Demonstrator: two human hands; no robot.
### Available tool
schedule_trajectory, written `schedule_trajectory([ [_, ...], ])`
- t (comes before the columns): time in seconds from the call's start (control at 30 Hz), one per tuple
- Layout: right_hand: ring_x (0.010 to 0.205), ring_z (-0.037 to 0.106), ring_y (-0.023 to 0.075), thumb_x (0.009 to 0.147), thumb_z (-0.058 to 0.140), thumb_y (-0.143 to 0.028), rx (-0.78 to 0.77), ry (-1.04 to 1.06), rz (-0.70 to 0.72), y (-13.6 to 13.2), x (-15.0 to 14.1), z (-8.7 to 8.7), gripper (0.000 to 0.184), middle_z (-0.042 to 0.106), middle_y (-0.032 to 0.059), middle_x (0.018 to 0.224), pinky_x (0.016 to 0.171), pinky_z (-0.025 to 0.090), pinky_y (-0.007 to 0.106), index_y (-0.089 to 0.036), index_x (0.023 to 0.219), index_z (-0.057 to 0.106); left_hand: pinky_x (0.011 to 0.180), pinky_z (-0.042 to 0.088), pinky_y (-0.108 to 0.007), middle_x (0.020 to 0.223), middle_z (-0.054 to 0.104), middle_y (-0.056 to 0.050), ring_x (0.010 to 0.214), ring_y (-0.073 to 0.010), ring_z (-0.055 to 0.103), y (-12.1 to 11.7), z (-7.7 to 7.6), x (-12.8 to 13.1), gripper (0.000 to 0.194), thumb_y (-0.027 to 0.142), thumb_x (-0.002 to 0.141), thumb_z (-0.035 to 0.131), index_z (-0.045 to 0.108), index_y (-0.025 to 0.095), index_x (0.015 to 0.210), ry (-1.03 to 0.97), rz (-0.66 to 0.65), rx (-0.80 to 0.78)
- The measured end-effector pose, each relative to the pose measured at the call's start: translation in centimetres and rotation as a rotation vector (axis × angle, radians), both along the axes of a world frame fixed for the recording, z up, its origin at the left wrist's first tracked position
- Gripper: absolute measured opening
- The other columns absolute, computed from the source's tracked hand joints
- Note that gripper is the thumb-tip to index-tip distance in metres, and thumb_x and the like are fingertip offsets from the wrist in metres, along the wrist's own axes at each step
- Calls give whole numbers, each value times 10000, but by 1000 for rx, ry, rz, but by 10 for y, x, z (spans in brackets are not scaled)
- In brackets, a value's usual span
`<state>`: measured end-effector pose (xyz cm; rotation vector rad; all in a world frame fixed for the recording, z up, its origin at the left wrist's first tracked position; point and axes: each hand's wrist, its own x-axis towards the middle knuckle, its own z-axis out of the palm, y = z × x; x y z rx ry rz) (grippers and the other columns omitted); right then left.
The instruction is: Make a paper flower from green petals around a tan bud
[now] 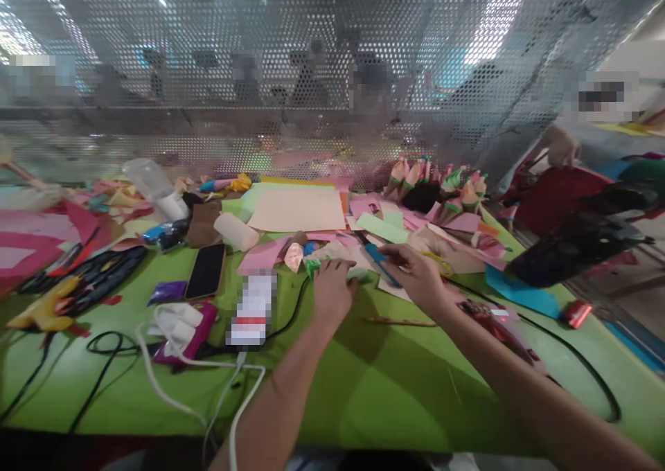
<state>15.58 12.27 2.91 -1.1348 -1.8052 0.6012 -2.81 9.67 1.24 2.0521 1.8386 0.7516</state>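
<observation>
My left hand [332,289] rests on the green table [395,381], fingers curled on a small folded paper piece with a green tip [314,263]. To its right, my right hand [415,274] is closed in a pinch over a pale sheet of paper [387,287], beside a blue pen-like tool [378,260]. A thin wooden stick [400,321] lies just in front of both hands. A cluster of finished pink and green paper flowers [441,183] stands behind the right hand.
A black phone [206,270], a white charger and cables [176,322], a white tube [236,232] and loose coloured sheets [298,209] cover the table. A black glue gun [582,239] sits at right. Another person's hand [564,145] works at far right. A perforated metal screen [312,55] closes the back.
</observation>
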Motion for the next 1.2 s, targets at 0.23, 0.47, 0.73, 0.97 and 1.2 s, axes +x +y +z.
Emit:
schedule_trajectory([
  [0.23,918,677,200,861,630,-244,-163,-248,124,63,-81,30,221,755,68,1018,834,507,298,-190,1041,747,933,439,-419,1231,672,-63,1155,-275,536,-5,-1,6,322,203,919,536,616,240,1228,55,-8,78],
  [0.47,877,690,242,750,772,-321,-264,-346,127,106,-156,13,278,764,120,937,779,499,304,-123,945,769,935,435,-442,1181,668,-133,1163,-305,545,-4,3,11,238,188,926,504,630,175,1127,107,38,-25],
  [0.73,713,634,155,771,684,-292,-261,-247,133,117,-157,15,190,726,36,798,655,451,245,-137,872,727,932,401,-483,1194,674,-134,1144,-339,546,-3,4,7,243,186,893,535,633,203,1115,-33,37,40],
  [0.97,735,589,150,751,651,-297,-154,-256,215,92,-75,56,171,687,16,798,678,419,253,-154,828,704,955,384,-413,1013,682,-77,1030,-255,570,2,21,-13,111,183,875,526,603,214,948,-442,281,390],
  [1.2,629,628,167,688,738,-269,-265,-456,399,43,-18,48,66,717,4,670,591,452,256,-207,705,751,867,444,-322,932,620,-33,933,-200,574,14,11,-23,55,215,826,540,531,241,874,-726,386,368],
])
